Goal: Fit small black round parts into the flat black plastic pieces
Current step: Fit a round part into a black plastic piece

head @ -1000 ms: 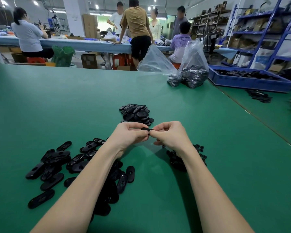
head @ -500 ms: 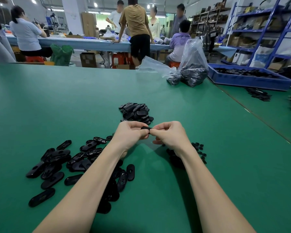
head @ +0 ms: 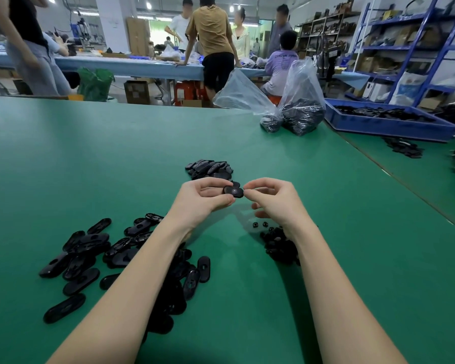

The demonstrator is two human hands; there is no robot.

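While the left hand (head: pixel 204 197) pinches one flat black plastic piece (head: pixel 233 191) above the tabletop (head: pixel 90 158), at 12 o'clock from the heaps, the right hand (head: pixel 269 199) pinches its other end, a light, stiff, probably smooth part best held by its edges.

Black plastic pieces (head: pixel 74 261), green table (head: pixel 90 158), blue tray (head: pixel 389 126)

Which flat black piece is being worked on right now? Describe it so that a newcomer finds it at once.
On the green table, look between the person's two raised hands, just in front of the far pile of black pieces. The flat black oval plastic piece sits pinched in the left hand, with the right hand at its end. It alone is lifted off the table.
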